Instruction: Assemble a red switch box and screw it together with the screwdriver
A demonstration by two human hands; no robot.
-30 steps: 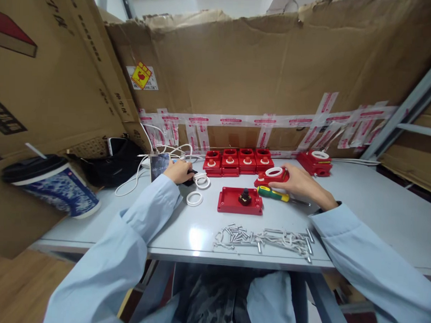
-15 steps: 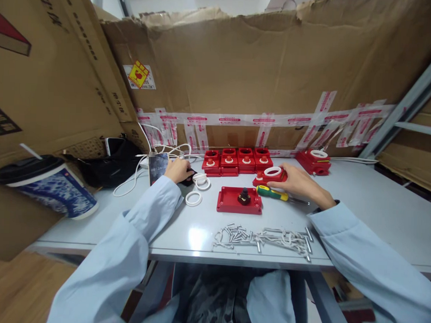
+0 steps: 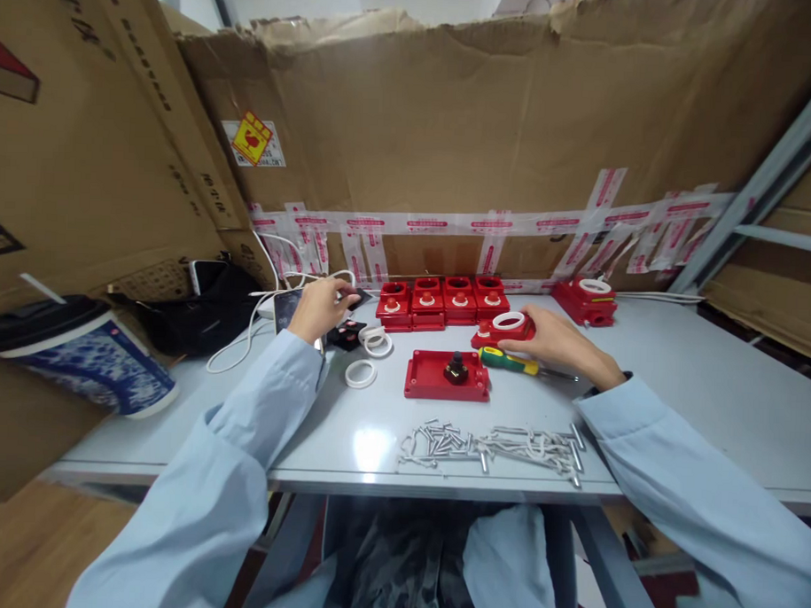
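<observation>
My left hand [image 3: 322, 308] is above the left of the table with its fingers bent together. A dark flat piece [image 3: 361, 298] shows at its fingertips; its kind is unclear. Just below are black parts [image 3: 347, 335] and several white rings [image 3: 361, 373]. My right hand [image 3: 551, 341] grips the right side of a small red cover [image 3: 485, 333] with a white ring [image 3: 509, 321] on it. A green and yellow screwdriver [image 3: 508, 361] lies in front of that hand. Between my hands sits an open red housing [image 3: 424, 376] with a black switch part [image 3: 456, 369] inside.
Several red boxes [image 3: 426, 302] stand in a row at the back, another [image 3: 584, 301] farther right. Metal screws [image 3: 444, 440] and thin cords [image 3: 530, 450] lie near the front edge. At left are a paper cup [image 3: 98, 355], black bag [image 3: 185, 312], phone [image 3: 286, 307] and white cables [image 3: 234, 360].
My left hand has risen off the black parts and moved slightly back and left, uncovering them and partly covering the phone. My right hand stays on the red cover.
</observation>
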